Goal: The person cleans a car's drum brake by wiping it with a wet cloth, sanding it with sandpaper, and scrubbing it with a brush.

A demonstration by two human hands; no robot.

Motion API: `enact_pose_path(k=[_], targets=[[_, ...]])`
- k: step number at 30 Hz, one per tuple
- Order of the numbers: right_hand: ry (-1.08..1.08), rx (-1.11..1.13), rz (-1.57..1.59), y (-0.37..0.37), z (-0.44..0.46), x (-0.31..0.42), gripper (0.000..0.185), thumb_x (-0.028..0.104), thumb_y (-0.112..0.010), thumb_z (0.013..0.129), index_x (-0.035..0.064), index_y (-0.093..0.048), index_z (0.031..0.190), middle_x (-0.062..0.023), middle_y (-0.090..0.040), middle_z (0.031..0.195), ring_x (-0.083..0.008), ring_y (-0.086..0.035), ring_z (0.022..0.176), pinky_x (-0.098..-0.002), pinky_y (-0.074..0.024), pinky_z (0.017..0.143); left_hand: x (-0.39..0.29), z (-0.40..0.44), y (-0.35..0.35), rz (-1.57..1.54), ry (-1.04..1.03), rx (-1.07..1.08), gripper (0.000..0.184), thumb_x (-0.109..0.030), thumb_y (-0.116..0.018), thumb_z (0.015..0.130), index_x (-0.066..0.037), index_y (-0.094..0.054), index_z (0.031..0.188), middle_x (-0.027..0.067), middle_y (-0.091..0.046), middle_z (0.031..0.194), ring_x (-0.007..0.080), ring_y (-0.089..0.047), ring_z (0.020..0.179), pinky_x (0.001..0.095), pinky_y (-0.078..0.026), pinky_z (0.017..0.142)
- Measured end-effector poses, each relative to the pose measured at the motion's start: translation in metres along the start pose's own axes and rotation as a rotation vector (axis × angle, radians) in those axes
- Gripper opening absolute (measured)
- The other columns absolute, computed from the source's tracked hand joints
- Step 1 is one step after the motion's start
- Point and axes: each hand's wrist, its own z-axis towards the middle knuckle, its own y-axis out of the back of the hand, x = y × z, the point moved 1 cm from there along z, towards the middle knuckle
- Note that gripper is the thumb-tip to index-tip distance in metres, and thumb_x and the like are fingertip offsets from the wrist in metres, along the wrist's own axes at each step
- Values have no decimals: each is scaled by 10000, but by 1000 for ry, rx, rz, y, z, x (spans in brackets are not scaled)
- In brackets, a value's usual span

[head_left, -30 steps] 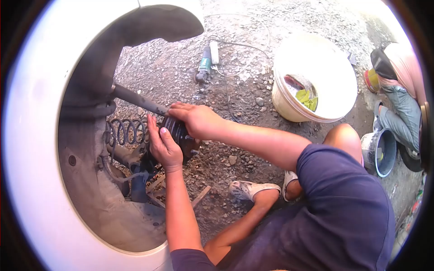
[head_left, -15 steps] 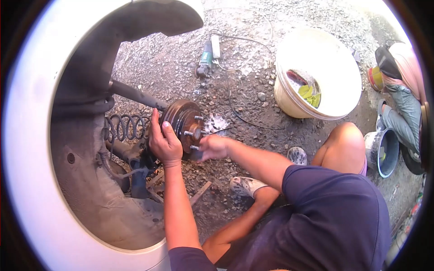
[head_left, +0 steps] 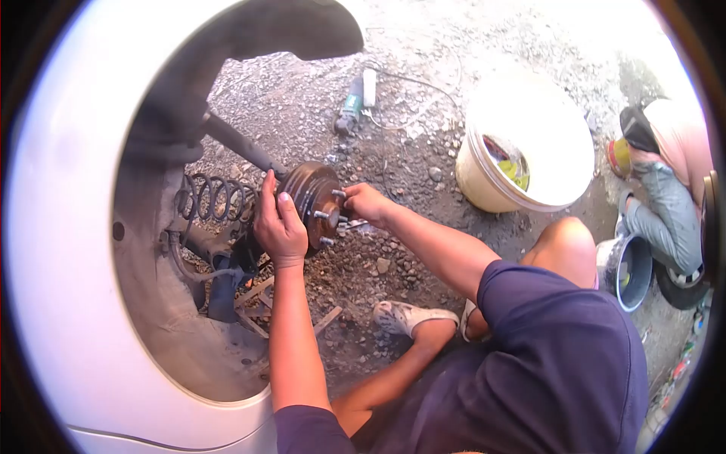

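Observation:
A rusty brake drum (head_left: 306, 198) with several wheel studs stands at the axle end inside the white car's wheel arch. My left hand (head_left: 281, 231) cups the drum's inner side, thumb raised along its rim. At the drum's outer face, my right hand (head_left: 366, 204) has its fingers closed at the upper wheel stud (head_left: 339, 194); its fingertips are partly hidden. Left of the drum are a coil spring (head_left: 215, 198) and a damper rod (head_left: 242, 142).
A green angle grinder (head_left: 349, 113) with a cord lies on the gravel. To the right stand a large white bucket (head_left: 484, 185) and a smaller bucket (head_left: 614, 265). Another person (head_left: 665, 197) crouches at the far right beside a wheel. The white fender (head_left: 76, 227) curves around the left.
My right hand has moved up from the lower studs to the upper stud. My left hand stays on the drum. The whole view has shifted slightly.

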Motion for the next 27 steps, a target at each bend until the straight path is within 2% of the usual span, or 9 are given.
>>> enact_pose_path(k=[3,5,7,11,12,17,21,25,27], targets=[[175,-76,-273,-3,-28,75,480,-122,-493,914,-20,-798,1271,-121,-821,1059,-218,-755,947,-393,-603,868,13,-2,3,-113,31,-15,468,-172,-490,1140,58,-577,1539,269,-707,1436,369,-696,1345,443,-521,1156],[550,-139,-549,-5,-15,106,446,-100,-513,893,-40,-770,1252,-208,-828,1039,-318,-797,1039,-439,-612,957,14,-1,2,-233,64,-63,480,-178,-464,1158,76,-547,1557,267,-692,1455,347,-689,1353,433,-510,1167],[442,-105,-1023,-60,-74,174,383,-26,-602,908,-56,-749,1261,-237,-803,1192,-353,-763,1186,-451,-611,1005,19,-1,0,-306,85,-93,498,-206,-471,1164,67,-512,1579,294,-691,1433,370,-681,1356,442,-519,1151],[1199,-16,-1507,-117,-105,148,580,152,-724,863,-36,-694,1411,-256,-664,1493,-400,-653,1399,-455,-563,1146,34,3,3,-716,418,-238,593,-342,-425,1192,9,-390,1669,281,-601,1545,325,-578,1476,451,-414,1249],[1229,14,-1761,-130,-121,134,576,186,-697,895,-97,-671,1396,-281,-655,1496,-454,-579,1469,-516,-477,1247,48,1,7,-830,481,-269,625,-391,-414,1188,-3,-377,1677,277,-585,1564,326,-562,1493,458,-399,1260],[1322,115,-1572,-107,-112,132,587,257,-623,967,-74,-639,1451,-265,-620,1555,-410,-558,1504,-525,-438,1273,40,-16,25,-1040,604,-244,692,-497,-412,1173,-16,-385,1669,279,-540,1605,333,-531,1522,479,-381,1276],[1076,-91,-1320,-67,-105,130,722,93,-755,840,44,-596,1542,-192,-574,1635,-354,-503,1566,-446,-532,1208,38,-16,17,-806,506,-132,649,-456,-423,1190,19,-432,1632,273,-566,1575,336,-545,1504,461,-392,1261],[1100,-187,-1169,-72,-93,114,718,37,-731,827,69,-606,1533,-172,-592,1622,-339,-537,1538,-447,-559,1178,40,-13,8,-752,482,-155,574,-383,-470,1188,28,-507,1587,265,-634,1512,330,-605,1446,442,-438,1225],[1044,-301,-1100,-73,-89,111,714,10,-719,812,55,-612,1517,-180,-615,1594,-339,-579,1499,-439,-567,1168,33,-15,9,-325,241,2,506,-321,-508,1186,33,-584,1540,253,-674,1475,329,-639,1406,435,-476,1197]])
